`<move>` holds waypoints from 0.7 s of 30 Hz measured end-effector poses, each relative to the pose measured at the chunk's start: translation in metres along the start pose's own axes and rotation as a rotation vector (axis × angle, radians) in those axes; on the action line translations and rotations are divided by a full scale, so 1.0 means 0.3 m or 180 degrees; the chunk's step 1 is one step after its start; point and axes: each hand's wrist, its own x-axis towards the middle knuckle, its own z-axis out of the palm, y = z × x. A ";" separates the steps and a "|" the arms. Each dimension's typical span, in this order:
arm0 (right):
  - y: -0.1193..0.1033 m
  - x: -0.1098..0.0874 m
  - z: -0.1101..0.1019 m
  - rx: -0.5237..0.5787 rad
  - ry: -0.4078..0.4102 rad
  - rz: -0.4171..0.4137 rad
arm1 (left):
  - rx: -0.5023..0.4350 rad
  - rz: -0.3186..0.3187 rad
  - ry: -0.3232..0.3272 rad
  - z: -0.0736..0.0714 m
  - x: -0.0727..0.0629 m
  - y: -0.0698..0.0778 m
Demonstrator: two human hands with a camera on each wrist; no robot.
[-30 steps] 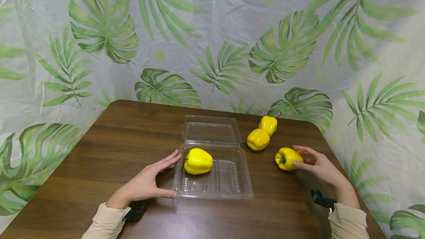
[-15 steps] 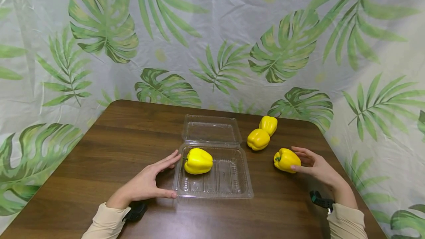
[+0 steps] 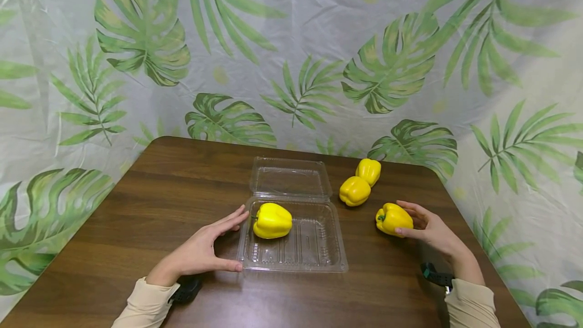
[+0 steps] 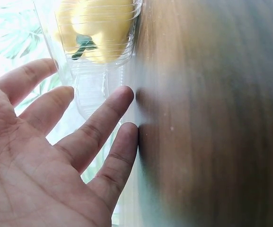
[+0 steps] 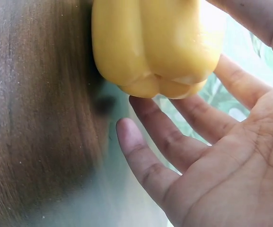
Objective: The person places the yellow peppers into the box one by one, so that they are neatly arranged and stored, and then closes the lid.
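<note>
My left hand [image 3: 200, 252] lies at the left side of a clear plastic clamshell container [image 3: 314, 262], fingers spread and extended. Its index fingertip and thumb tip are at the container's left rim. Inside the base, toward the left, a yellow bell pepper [image 3: 272, 221] lies on its side; its green stem shows in the left wrist view. To the right, another yellow bell pepper [image 3: 393, 219] rests on the table, stem facing left. My right hand [image 3: 432, 229] holds this pepper from its right side, thumb in front and fingers behind. The right wrist view shows the pepper's lobed bottom [image 5: 160, 85] near the palm.
Two more yellow bell peppers, a nearer one [image 3: 354, 191] and a farther one [image 3: 369, 171], touch each other right of the container. The container's lid [image 3: 290, 178] is folded back, away from me. Behind the brown wooden table [image 3: 191, 171] hangs a leaf-patterned cloth [image 3: 300, 29].
My right hand has shifted left, farther around its pepper. That pepper has moved slightly left and turned a little. The left hand, container and other peppers stay in place.
</note>
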 end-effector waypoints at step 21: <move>0.010 0.018 0.017 -0.0217 0.0052 0.0054 | -0.0002 0.0000 -0.0002 -0.001 0.000 0.005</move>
